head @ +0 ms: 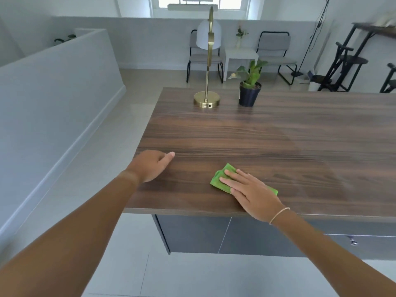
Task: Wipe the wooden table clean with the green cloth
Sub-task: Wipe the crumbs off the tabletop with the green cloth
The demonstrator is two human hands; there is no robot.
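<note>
Pressing flat on the green cloth [220, 179], the right hand [252, 194] lies palm down with its fingers [230, 181] stretched out straight and close together, not gripping, just pinning the folded cloth against the wooden table [235, 136]. The cloth sits near the table's near edge, a bit right of its left corner; part of it peeks out on the far left of the fingers and a sliver shows on the right behind the hand. A thin bracelet [278, 215] circles that wrist. Over on the left, the left hand [150, 166] rests at the table's left edge, fingers loosely curled, thumb pointing right along the wood, holding nothing. At the far side stand a brass lamp [206, 99] and, just right of it, a potted plant [249, 91] in a dark pot, well apart from the cloth.
</note>
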